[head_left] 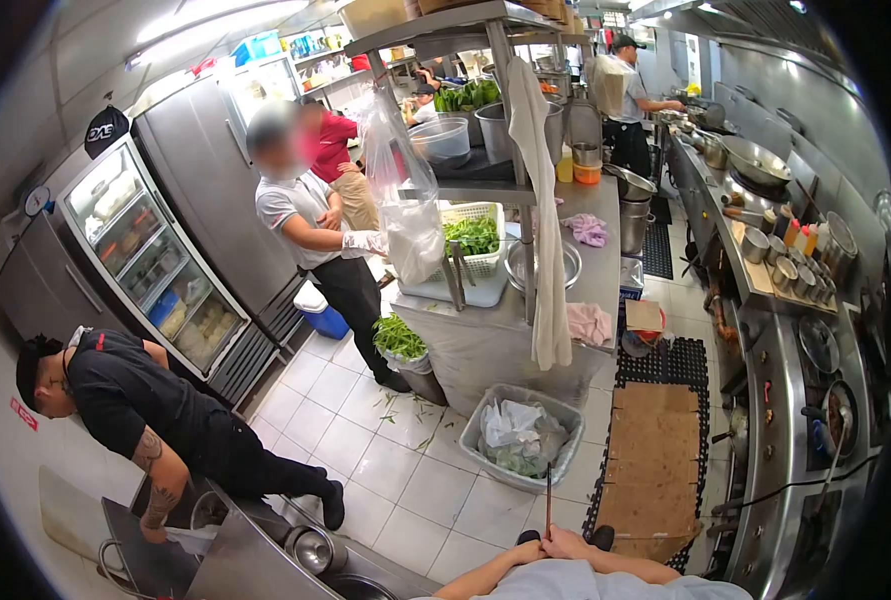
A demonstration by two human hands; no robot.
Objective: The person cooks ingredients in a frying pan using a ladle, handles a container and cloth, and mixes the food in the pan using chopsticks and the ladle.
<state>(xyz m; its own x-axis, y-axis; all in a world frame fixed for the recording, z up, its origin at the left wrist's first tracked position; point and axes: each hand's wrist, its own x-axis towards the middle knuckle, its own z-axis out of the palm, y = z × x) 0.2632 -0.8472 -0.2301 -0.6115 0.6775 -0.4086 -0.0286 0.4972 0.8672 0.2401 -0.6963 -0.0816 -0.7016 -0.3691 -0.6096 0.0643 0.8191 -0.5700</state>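
My left hand (529, 550) and my right hand (567, 544) meet low in front of my body, at the bottom of the head view. From my right hand rises a long thin rod (548, 505), reddish-brown below and dark at the upper end; its exact kind is unclear. My left hand is closed against the rod's lower end, its fingers partly hidden. Beyond the rod's tip stands a grey bin (472, 448) lined with a bag. Crumpled clear plastic (520, 432) and some greens lie in it.
A steel counter (455, 345) carries a basket of greens (475, 235). Flattened cardboard (650, 465) covers a black mat before the stoves (780, 400) on the right. One person (310, 220) stands at the counter, another (155, 400) bends over the sink area at left. Leaf scraps litter the tiles.
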